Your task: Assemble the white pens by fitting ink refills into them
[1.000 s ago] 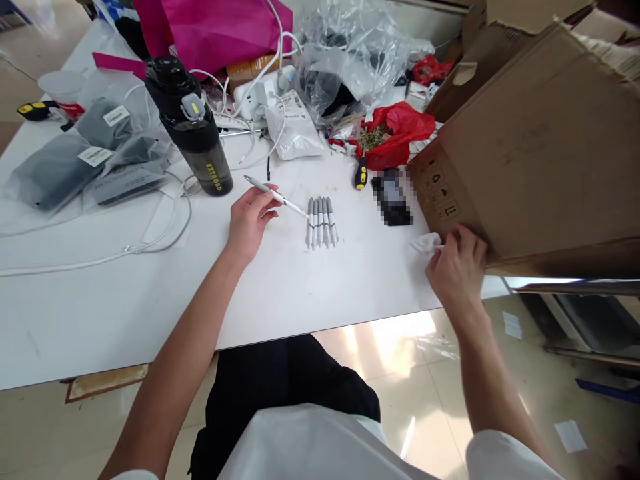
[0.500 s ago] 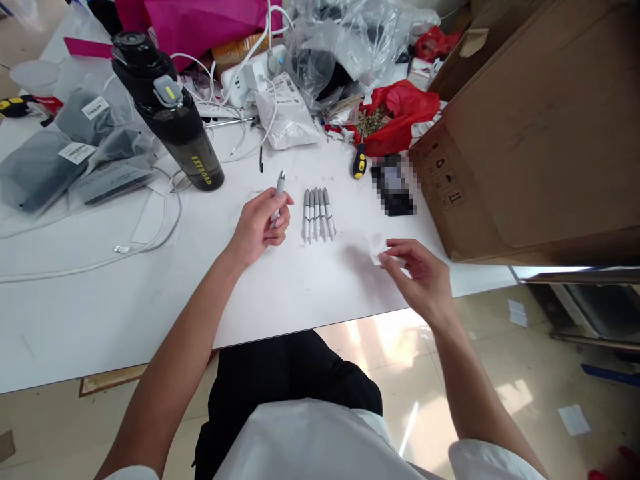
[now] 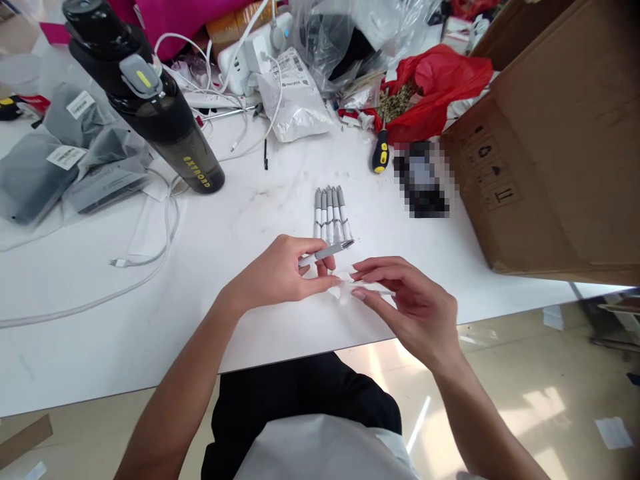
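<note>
A white table (image 3: 150, 320) carries the work, and past its near edge a glossy beige tiled floor (image 3: 525, 400) shows. A tall dark water bottle (image 3: 150, 107) stands at the far left of the table, with yellow lettering low on its side, too small to read surely. Left of the bottle lie grey packets (image 3: 35, 173) in clear bags with white printed labels that cannot be read. Right of the bottle, across the table, a large brown cardboard box (image 3: 550, 147) shows black handling symbols on its near corner; what it holds is out of sight. Between bottle and box, at the table's far side, an open red plastic bag (image 3: 435, 87) holds small greenish-brown bits, and a yellow-and-black screwdriver (image 3: 381, 152) lies just beside it.

Right of the bottle and nearer the table's front edge, five grey pens (image 3: 331, 215) lie side by side. Just in front of them the left hand (image 3: 280, 273) grips a sixth grey pen (image 3: 327, 253). The right hand (image 3: 405, 300) pinches a scrap of white paper (image 3: 360, 288) beside that pen.
</note>
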The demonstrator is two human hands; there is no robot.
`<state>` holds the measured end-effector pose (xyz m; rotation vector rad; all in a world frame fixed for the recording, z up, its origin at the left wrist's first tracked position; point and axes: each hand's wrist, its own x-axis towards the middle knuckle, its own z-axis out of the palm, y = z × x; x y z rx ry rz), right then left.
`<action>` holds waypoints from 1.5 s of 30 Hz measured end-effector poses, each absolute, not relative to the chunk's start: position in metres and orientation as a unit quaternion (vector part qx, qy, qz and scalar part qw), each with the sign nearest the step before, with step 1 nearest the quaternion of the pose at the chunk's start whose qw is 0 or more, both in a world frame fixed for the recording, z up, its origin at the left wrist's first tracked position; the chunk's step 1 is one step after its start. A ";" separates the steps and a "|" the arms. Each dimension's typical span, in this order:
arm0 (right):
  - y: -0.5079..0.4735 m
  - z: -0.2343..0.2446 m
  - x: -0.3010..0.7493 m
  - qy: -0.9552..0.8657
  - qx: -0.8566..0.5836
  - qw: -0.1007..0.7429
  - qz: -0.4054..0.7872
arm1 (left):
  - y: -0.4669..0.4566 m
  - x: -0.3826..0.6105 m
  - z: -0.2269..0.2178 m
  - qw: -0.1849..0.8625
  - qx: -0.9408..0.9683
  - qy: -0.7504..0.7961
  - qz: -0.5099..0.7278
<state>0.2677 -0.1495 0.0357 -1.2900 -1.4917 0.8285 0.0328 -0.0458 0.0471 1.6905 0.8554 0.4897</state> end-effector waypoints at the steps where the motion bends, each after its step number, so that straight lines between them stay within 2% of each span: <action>1: -0.149 0.035 0.268 -0.592 -0.528 0.486 0.368 | -0.045 0.032 0.050 0.567 0.708 0.372 0.198; 7: -0.145 0.032 0.276 -0.505 -0.570 0.480 0.436 | -0.041 0.027 0.064 0.602 0.664 0.415 0.155; 12: -0.137 0.039 0.270 -0.514 -0.597 0.417 0.455 | -0.046 0.032 0.068 0.554 0.687 0.429 0.194; 18: -0.125 0.061 0.261 -0.592 -0.578 0.326 0.457 | -0.066 0.037 0.073 0.551 0.675 0.446 0.201; 25: -0.125 0.055 0.272 -0.644 -0.482 0.334 0.491 | -0.101 0.023 0.070 0.640 0.496 0.533 0.247; 29: -0.131 0.050 0.272 -0.598 -0.451 0.332 0.573 | -0.119 0.017 0.069 0.678 0.369 0.568 0.286; 32: -0.136 0.051 0.268 -0.561 -0.459 0.334 0.603 | -0.125 0.013 0.064 0.683 0.342 0.569 0.304; 36: -0.141 0.048 0.257 -0.571 -0.497 0.359 0.546 | -0.131 0.009 0.051 0.600 0.381 0.616 0.340; 42: -0.147 0.031 0.237 -0.694 -0.508 0.416 0.295 | -0.151 0.019 0.048 0.535 0.448 0.641 0.319; 45: -0.153 0.030 0.232 -0.738 -0.470 0.423 0.237 | -0.160 0.030 0.054 0.501 0.437 0.676 0.317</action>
